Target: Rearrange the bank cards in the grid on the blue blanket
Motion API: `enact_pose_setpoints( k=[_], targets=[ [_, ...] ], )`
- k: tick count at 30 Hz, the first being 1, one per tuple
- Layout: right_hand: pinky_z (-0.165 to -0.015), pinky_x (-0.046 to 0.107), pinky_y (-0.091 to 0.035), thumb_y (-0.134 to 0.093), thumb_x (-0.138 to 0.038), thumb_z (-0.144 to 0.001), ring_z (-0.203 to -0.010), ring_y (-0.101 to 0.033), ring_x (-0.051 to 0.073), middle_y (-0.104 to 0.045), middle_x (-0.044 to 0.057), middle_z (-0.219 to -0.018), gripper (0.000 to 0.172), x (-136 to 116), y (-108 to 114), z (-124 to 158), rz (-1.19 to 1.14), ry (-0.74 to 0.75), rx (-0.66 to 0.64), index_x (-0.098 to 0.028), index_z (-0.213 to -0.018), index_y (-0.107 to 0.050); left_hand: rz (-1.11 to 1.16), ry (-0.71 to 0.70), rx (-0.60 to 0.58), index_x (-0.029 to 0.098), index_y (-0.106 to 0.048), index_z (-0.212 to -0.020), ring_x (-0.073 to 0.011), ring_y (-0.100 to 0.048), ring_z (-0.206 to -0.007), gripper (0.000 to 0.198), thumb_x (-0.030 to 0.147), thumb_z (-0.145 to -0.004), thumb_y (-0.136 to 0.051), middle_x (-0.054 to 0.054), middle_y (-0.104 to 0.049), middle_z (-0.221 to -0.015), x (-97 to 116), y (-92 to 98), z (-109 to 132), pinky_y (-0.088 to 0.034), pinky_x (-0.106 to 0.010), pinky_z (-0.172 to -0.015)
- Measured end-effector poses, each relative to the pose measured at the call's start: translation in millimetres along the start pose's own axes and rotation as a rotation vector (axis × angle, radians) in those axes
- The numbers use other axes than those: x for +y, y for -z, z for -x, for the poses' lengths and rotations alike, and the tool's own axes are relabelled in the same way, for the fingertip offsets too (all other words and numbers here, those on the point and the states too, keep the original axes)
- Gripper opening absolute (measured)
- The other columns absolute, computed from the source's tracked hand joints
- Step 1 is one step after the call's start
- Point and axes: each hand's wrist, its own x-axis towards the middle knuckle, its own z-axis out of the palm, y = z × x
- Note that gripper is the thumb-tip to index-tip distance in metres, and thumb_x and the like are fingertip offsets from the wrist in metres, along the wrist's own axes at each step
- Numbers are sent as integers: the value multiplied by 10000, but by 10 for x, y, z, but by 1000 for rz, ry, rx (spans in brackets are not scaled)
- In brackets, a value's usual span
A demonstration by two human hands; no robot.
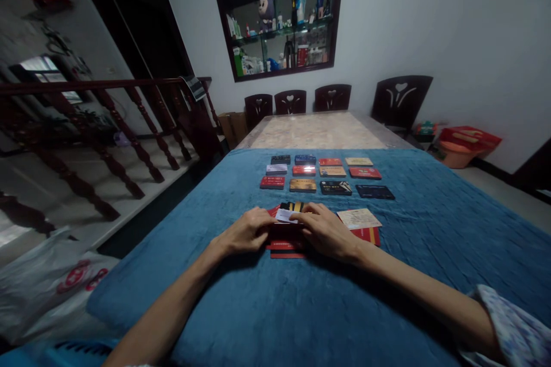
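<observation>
My left hand [247, 230] is closed on the left edge of a small stack of cards topped by a white card [284, 216]. From the other side my right hand [325, 230] grips the same cards, its fingers over their right edge. A black card with gold stripes [293, 206] shows just behind them. Beneath my hands lie red cards, one with a dark stripe [287, 253]. Right of my right hand, a cream card [359, 218] rests partly over a red card [371, 235]. Farther back, several card stacks stand in three rows, including a black stack [336, 187].
A blue cloth [206, 309] covers the near part of the table; its marble-look top [318, 129] shows beyond. Dark chairs [402, 97] stand around the far end. A wooden railing [138, 109] and white plastic bags [55, 287] are on the left.
</observation>
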Motion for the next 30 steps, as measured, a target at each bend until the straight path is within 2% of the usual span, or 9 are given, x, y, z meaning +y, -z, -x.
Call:
enact_pose_setpoints(
  k=[8,12,15,21,25,30],
  targets=[
    [-754,337,-424,-487,-73,-881,-862,-527,210,-685,100,-940,425,24,-62,20,8,-11,34,-178,-1271,-621,6,39,18,169,-612,-1207,-197,-627,-957,427,37,-821,-488,-84,-703,-1053,-59,-68,17,-508,-356,-885],
    [-740,328,-411,-488,-81,-896,-849,-525,207,-690,84,-908,424,41,-87,17,22,-7,69,-186,-1285,-618,34,55,56,172,-526,-1336,-208,-641,-1023,514,49,-839,-480,-106,-685,-1163,-78,-115,8,-519,-378,-914],
    [-742,328,-409,-510,-84,-903,-855,-532,212,-700,84,-898,392,49,-88,11,31,-8,98,-186,-1263,-626,91,80,105,180,-490,-1344,-200,-640,-1084,494,66,-863,-471,-106,-659,-1242,-69,-132,-13,-513,-370,-952],
    [-789,365,-414,-556,-130,-917,-917,-543,236,-725,95,-996,328,50,-71,4,28,-30,95,-180,-1235,-618,134,104,168,172,-551,-1198,-168,-649,-956,373,61,-854,-459,-61,-695,-1071,-51,-151,-40,-518,-316,-890],
    [-832,396,-397,-592,-154,-896,-950,-537,253,-717,108,-1034,361,35,-47,-11,72,-33,67,-193,-1255,-605,143,143,223,179,-570,-1147,-154,-644,-885,365,63,-812,-479,-33,-691,-980,-69,-174,-48,-515,-291,-848],
    [-845,401,-365,-646,-198,-856,-955,-523,264,-679,112,-1051,420,-22,-1,-56,191,-48,62,-192,-1272,-589,198,174,307,176,-573,-1087,-125,-623,-762,260,124,-845,-492,-5,-675,-862,-87,-190,-63,-501,-258,-765]
  ],
)
